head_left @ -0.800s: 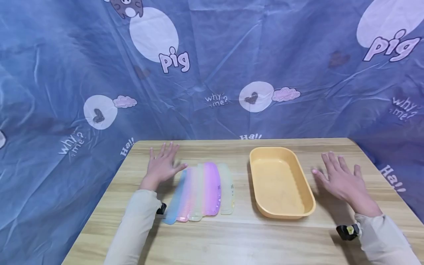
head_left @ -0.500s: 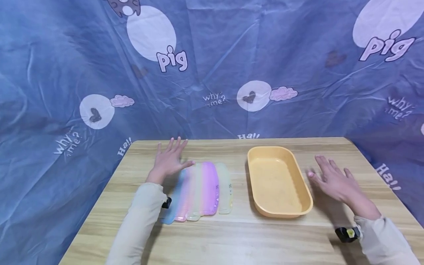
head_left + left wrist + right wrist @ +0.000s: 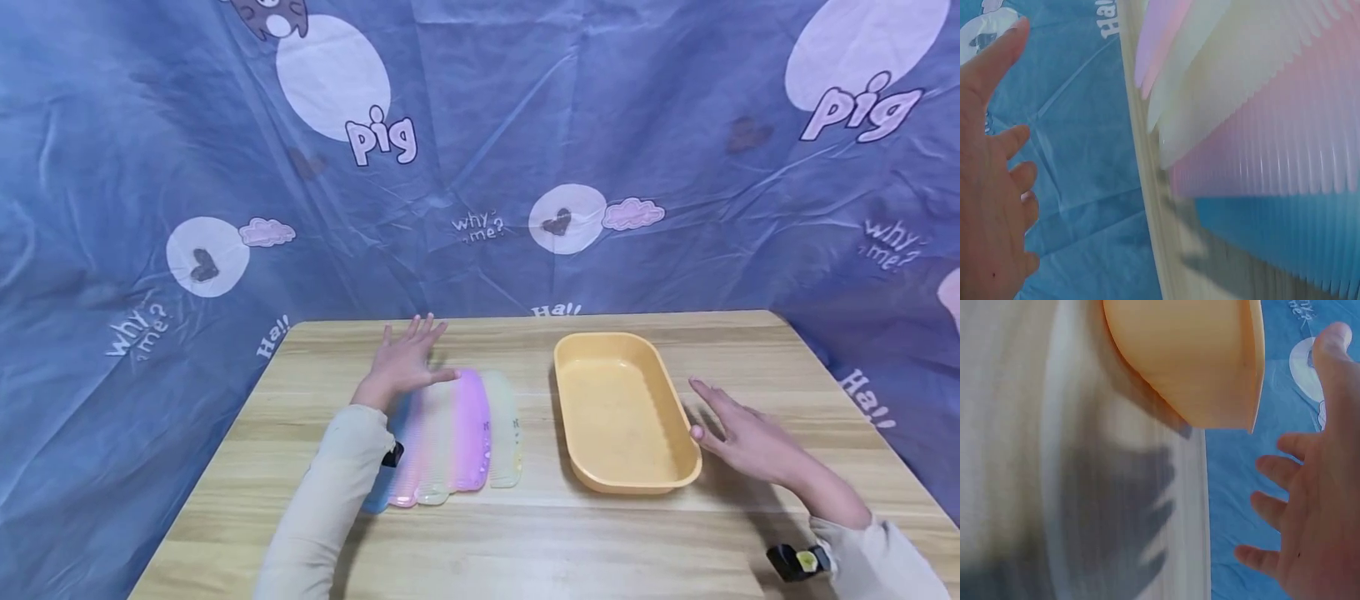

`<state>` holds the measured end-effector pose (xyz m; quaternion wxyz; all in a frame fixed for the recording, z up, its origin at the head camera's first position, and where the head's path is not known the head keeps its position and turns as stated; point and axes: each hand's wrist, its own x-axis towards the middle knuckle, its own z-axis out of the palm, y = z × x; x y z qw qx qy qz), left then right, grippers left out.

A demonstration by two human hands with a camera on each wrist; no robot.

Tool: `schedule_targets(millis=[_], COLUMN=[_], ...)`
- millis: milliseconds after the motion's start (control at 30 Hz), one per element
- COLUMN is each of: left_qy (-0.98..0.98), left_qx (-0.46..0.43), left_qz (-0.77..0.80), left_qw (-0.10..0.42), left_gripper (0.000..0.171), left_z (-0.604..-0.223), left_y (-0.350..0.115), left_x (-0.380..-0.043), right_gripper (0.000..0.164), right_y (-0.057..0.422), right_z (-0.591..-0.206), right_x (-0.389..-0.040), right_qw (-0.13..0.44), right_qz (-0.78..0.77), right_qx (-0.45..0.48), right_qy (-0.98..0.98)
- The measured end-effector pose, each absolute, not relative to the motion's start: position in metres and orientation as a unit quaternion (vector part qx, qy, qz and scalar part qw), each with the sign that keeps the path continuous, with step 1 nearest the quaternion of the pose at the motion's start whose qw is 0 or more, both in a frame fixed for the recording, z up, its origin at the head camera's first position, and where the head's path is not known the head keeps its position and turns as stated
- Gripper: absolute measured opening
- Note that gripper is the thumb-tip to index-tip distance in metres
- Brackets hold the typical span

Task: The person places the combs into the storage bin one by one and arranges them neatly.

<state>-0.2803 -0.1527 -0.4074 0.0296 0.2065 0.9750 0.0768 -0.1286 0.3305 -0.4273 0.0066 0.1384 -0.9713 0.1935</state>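
Several translucent combs lie overlapped side by side on the table: a blue comb (image 3: 1260, 228), a pink comb (image 3: 1272, 144), pale ones, a purple comb (image 3: 472, 433) and a pale green comb (image 3: 504, 429) at the right end. Over the far left part of the row hovers my left hand (image 3: 405, 364), fingers spread, holding nothing. A yellow plastic tray (image 3: 628, 483) stands to the right of the combs. Just off the tray's right side is my right hand (image 3: 753, 440), fingers extended and thumb near the rim, with nothing in it. The left hand and forearm hide part of the blue comb.
The wooden table (image 3: 510, 550) has its far edge against a blue printed cloth (image 3: 480, 125), which hangs at the back and both sides. A black wrist camera (image 3: 798, 562) sits at the right cuff.
My left hand has moved right, from beside the combs to above them. My right hand has shifted left to the tray's side and turned more edge-on. Combs and tray stay put.
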Motion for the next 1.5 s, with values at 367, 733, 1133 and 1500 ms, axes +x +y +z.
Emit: schedule_targets(millis=[367,733,1133,1500], left_qy=[0.964,0.960,0.954,0.949], left_qx=[0.222,0.218,0.238,0.240], left_qz=[0.129,0.144,0.150,0.166], left_qw=[0.076,0.097,0.107,0.122], left_gripper=[0.101,0.088,0.060,0.048], left_z=[-0.421,-0.433,-0.437,-0.449], left_y=[-0.143,-0.141,-0.135,-0.134], left_x=[-0.289,-0.298,-0.307,-0.316], right_gripper=[0.089,0.101,0.098,0.096], right_y=[0.329,0.332,0.326,0.326], right_z=[-0.448,-0.465,-0.468,-0.470], right_x=[-0.111,-0.103,-0.098,-0.099], right_qw=[0.013,0.023,0.022,0.004], right_qz=[0.299,0.383,0.411,0.420], right_qx=[0.198,0.241,0.214,0.205], right_qy=[-0.933,-0.891,-0.886,-0.884])
